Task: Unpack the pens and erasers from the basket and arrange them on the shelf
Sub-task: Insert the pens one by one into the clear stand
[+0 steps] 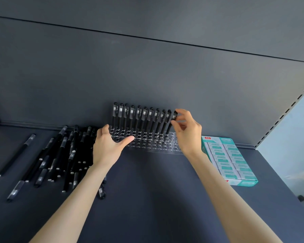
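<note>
Dark shelf (147,190) holds loose pens (60,158) heaped near its left edge, an eraser box (230,160) near the right. Left hand (107,148) rests, thumb stretched, on the clear rack (153,142) along the back edge; right hand (188,132) pinches the row's last standing pen (170,127).

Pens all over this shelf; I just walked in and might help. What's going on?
A person is filling a clear rack on the shelf. The right hand pinches the end pen of the standing back row; the left hand rests on the rack's left end. Front holes are empty; loose pens lie piled at left, an eraser box at right.
</note>
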The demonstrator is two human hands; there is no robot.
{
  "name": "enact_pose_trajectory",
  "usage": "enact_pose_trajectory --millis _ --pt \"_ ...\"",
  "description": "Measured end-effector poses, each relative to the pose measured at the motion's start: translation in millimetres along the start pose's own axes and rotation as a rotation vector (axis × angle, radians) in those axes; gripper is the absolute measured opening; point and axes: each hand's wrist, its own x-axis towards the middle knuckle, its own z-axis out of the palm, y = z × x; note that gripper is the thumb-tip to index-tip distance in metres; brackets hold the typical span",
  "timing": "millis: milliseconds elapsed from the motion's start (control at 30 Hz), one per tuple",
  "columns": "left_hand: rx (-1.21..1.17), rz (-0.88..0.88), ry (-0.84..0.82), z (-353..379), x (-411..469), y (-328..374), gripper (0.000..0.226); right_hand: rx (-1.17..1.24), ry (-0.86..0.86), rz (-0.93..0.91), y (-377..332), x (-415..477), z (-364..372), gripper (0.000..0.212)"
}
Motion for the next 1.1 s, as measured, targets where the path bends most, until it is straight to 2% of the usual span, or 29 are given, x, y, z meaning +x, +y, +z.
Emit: enact_pose_trajectory --millis 267,433,533,667,767,867,1000,1100 --pt "0.012 0.02 0.001 -10.2 -11.0 8.4 0.097 -0.012 0.017 -0.036 -8.7 -12.2 -8.6 0.039" --pt "0.045 0.073 0.106 -34.7 -31.6 -4.4 0.055 0.044 0.037 -0.038 -22.2 -40.8 -3.4 0.021" --pt "0.1 0.089 0.132 -53.0 -44.4 -22.2 0.035 0.082 -0.058 -0.021 -39.1 -62.1 14.7 0.012" --pt "0.171 0.07 0.195 -84.1 -46.5 -52.0 0.026 0.079 -0.244 -0.006 -68.8 -88.4 56.4 0.01" --pt "0.222 0.073 0.209 -107.4 -36.3 -74.5 0.027 0.047 -0.341 0.028 -88.9 -101.2 93.0 0.01" --pt "0.273 0.058 0.117 -125.2 -19.6 -95.3 0.041 -0.059 -0.384 0.081 -106.1 -108.3 129.0 0.02" --pt "0.348 0.051 -0.038 -131.7 3.6 -117.0 0.069 -0.248 -0.349 0.196 -121.3 -111.4 166.0 0.041" --pt "0.338 0.046 -0.119 -132.8 19.5 -120.9 0.079 -0.33 -0.302 0.253 -129.5 -108.9 179.8 0.048"
